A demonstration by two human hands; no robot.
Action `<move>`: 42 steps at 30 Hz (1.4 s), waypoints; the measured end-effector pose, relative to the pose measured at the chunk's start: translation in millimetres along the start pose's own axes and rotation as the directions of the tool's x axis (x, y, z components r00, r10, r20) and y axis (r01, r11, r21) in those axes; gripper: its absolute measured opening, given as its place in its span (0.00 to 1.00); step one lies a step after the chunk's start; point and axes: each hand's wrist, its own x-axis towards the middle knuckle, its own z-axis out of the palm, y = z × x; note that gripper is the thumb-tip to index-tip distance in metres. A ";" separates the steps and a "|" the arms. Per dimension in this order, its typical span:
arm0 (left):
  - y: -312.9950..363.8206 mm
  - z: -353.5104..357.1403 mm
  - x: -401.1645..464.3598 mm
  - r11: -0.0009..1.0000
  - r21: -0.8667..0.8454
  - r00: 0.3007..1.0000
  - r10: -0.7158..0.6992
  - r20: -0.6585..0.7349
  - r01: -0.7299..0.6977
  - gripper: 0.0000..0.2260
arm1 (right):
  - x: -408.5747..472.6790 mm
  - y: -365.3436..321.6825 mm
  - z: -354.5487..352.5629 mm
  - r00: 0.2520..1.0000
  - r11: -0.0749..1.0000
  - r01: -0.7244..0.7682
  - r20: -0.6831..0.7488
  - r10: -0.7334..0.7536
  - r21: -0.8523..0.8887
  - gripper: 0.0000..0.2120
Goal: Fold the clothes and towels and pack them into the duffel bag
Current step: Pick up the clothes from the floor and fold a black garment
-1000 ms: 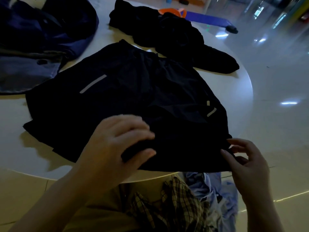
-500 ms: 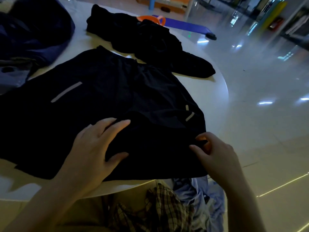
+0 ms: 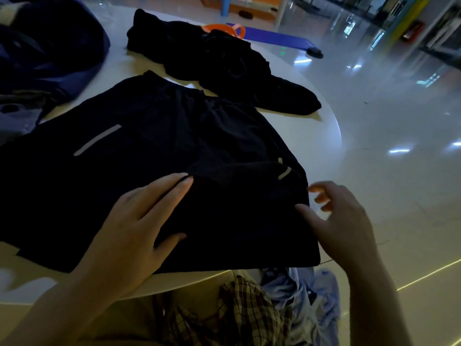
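Black, smooth shorts (image 3: 174, 156) lie flat under left hand (image 3: 134, 226).

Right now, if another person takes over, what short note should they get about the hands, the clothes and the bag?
Left hand: open, pressing flat on the black shorts near the table's front edge.
Right hand: open, fingers loose at the shorts' right edge, gripping nothing.
Shorts lie spread out, not yet folded. A second dark garment lies crumpled further back. The duffel bag sits far left. More clothes wait below the table's edge.
Left: fold everything here and pack it.
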 end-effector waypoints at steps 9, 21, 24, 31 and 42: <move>1.0 2.3 -4.9 1.000 0.009 1.000 0.015 -0.009 -0.015 0.35 | 27.6 2.0 20.5 0.974 0.997 -0.036 -0.227 0.019 -0.068 0.04; -3.9 -2.1 -9.6 0.988 -0.103 0.981 0.128 0.143 -0.114 0.20 | -18.1 57.7 5.4 0.961 0.992 0.067 -0.261 -0.093 -0.110 0.05; -5.3 -8.4 -10.6 0.966 -0.231 0.987 0.139 0.078 -0.118 0.14 | -24.6 52.1 5.0 0.965 0.994 -0.025 -0.262 -0.003 -0.106 0.12; -44.8 -39.5 7.6 0.965 -0.179 0.975 -0.168 0.143 0.193 0.27 | -0.9 -31.0 39.0 0.946 0.968 0.249 0.212 -0.247 0.017 0.29; -12.4 -26.4 -17.4 0.955 -0.017 0.817 -0.245 0.522 0.298 0.29 | 89.0 44.2 36.3 0.842 0.877 0.424 0.455 -0.290 -0.227 0.41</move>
